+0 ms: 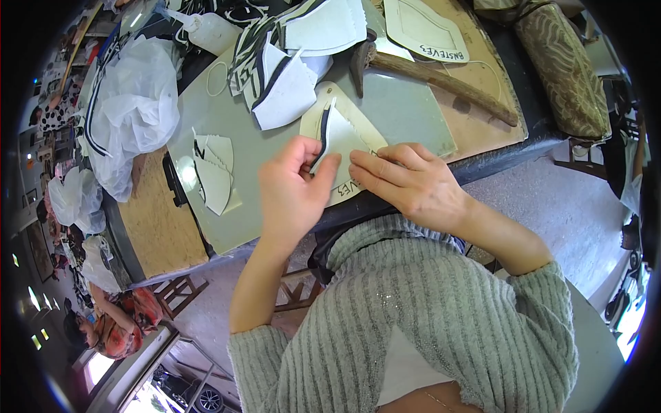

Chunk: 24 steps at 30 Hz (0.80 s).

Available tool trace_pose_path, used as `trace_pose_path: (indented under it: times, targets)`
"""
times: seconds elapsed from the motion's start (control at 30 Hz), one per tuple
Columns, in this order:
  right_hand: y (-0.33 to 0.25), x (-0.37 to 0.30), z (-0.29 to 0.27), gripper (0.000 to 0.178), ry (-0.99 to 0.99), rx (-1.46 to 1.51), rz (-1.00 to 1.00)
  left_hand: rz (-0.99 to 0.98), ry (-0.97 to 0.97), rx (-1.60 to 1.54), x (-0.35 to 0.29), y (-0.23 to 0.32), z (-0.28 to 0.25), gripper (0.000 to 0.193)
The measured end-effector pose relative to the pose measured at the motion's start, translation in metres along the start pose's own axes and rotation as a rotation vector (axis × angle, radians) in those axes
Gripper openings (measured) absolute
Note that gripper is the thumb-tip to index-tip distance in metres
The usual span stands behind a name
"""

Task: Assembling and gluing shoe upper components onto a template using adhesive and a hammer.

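A white cut piece (339, 141) with a dark strip along its left edge lies on a cream card template (365, 124) close to the table's front edge. My left hand (299, 186) is closed on the left edge of the piece, thumb and fingers pinching by the dark strip. From the other side, my right hand (413, 182) rests with its fingers stretched out over the right edge of the piece and the card; its thumb is hidden. Beyond the card lies a stack of similar white pieces (284, 93) with dark edging.
A hammer (441, 79) lies across the back right, near another cream template (427, 31). Small white pieces (213, 175) sit left of my hands on the grey-green board (251, 213). Further left are a plastic bag (138, 103) and a white bottle (210, 31). A person (124, 320) is at lower left.
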State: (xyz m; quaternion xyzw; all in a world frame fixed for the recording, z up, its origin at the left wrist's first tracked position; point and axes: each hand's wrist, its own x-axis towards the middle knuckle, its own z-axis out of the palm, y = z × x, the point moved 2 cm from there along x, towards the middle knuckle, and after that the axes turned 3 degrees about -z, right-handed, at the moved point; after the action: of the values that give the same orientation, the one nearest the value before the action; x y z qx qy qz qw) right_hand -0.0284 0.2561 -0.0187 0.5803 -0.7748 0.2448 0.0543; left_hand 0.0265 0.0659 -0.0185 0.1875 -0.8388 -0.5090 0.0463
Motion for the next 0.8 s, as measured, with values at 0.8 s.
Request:
trace_pose_path:
  times: [0.8]
  targets:
    - [-0.001,0.008,-0.009,0.047,-0.181,-0.081,0.001,0.234,0.040,0.628,-0.005,0.009,-0.014,0.023]
